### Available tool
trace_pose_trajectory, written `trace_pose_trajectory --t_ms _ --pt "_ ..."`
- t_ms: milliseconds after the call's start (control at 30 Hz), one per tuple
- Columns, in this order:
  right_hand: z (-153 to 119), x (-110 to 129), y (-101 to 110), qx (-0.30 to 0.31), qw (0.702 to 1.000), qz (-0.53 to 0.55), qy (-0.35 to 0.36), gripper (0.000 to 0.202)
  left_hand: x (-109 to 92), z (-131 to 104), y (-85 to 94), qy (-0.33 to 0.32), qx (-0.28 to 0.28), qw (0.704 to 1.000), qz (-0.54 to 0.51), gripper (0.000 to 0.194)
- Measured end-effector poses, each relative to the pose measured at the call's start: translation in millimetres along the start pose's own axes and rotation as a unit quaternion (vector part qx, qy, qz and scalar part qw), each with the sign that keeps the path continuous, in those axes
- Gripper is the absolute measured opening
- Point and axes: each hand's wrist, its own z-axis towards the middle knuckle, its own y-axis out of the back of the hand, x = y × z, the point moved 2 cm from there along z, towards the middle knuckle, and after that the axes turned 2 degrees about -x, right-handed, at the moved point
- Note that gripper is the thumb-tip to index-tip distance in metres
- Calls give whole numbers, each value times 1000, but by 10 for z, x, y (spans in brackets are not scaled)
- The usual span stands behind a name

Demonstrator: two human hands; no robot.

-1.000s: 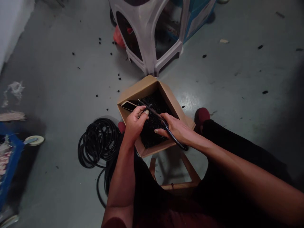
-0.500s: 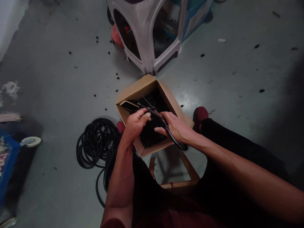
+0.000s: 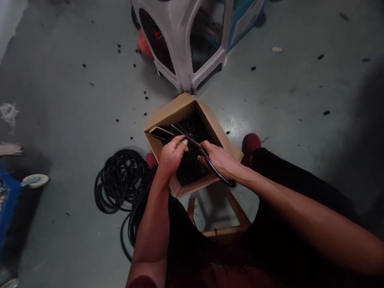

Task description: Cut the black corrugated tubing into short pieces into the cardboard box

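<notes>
My right hand (image 3: pixel 217 157) is closed around a pair of scissors (image 3: pixel 192 141) with dark blades and a long black looped handle that hangs past the palm. The blades lie together and point up and left over an open cardboard box (image 3: pixel 214 126). My left hand (image 3: pixel 172 154) is pinched, thumb against fingers, right beside the blades. What sits between its fingertips is too dark and small to make out. Below both hands, many small black pieces (image 3: pixel 192 170) fill the box. At its left inner side stands a dark flat rectangle with a pale edge (image 3: pixel 161 133).
A coil of black tubing (image 3: pixel 121 180) lies on the floor at the left, by my leg. Behind the box stands a pale plastic stool (image 3: pixel 180 48), with a blue box (image 3: pixel 244 24) beyond it. Under the box is a wooden frame (image 3: pixel 238 210). Small black bits dot the floor.
The scissor blades, spread apart half a second ago, have come together. My right thumb has drawn in toward the handle. The left hand stays pinched beside the blades, and the view has shifted slightly.
</notes>
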Motion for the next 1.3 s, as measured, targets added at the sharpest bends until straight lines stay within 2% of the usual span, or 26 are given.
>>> trace_pose_trajectory --t_ms 367,600,733,933,1300 --pt "6 19 25 19 1000 -16 -11 19 17 -6 17 6 14 1000 -16 26" --pt "-2 14 42 23 998 -49 -13 19 1 -28 29 28 61 997 -34 23" --pt "-11 28 66 30 997 -73 -20 18 -20 -50 65 9 94 996 4 33" --pt "-32 52 78 55 994 -92 -28 20 -32 -55 100 -8 115 992 53 31" --pt "-38 -92 -100 85 988 -120 -43 24 105 7 64 -34 132 968 209 31"
